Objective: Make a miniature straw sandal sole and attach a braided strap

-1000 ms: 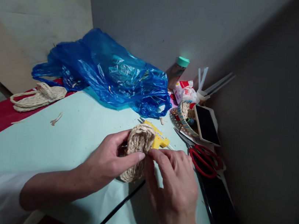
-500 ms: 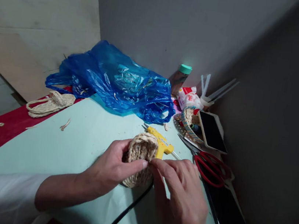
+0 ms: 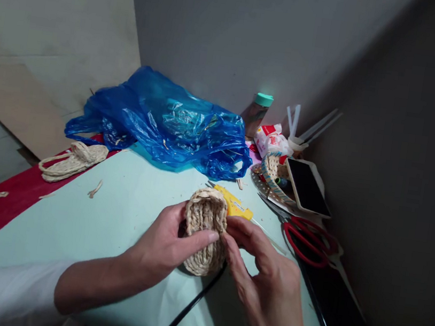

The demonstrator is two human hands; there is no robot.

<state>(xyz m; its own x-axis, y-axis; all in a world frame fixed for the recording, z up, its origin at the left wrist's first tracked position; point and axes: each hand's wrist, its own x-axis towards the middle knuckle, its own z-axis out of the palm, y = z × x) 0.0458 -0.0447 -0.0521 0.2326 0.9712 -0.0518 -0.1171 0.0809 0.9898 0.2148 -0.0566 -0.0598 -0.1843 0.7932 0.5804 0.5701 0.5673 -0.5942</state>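
Note:
A small oval piece woven from braided straw cord (image 3: 206, 210), like a little basket or slipper, is tilted toward me above the table. My left hand (image 3: 176, 243) grips its left side, with the thumb laid across the inside. On the right edge, the thumb and fingers of my right hand (image 3: 263, 266) pinch the braided rim. Just behind the woven piece lies a yellow glue gun (image 3: 238, 205), partly covered by it. From beneath, a black cable (image 3: 191, 305) runs toward me.
A blue plastic bag (image 3: 166, 121) spreads across the back. To the left lies a bundle of braided cord (image 3: 74, 162). Red-handled scissors (image 3: 307, 240), a phone (image 3: 308, 186), a small basket (image 3: 276, 176), a green-capped jar (image 3: 259, 114) and a black flat object (image 3: 337, 304) line the right side.
My right hand has shifted its hold on the rim, its thumb now showing below the fingers. The woven piece stays in my left hand, and the view has shifted slightly.

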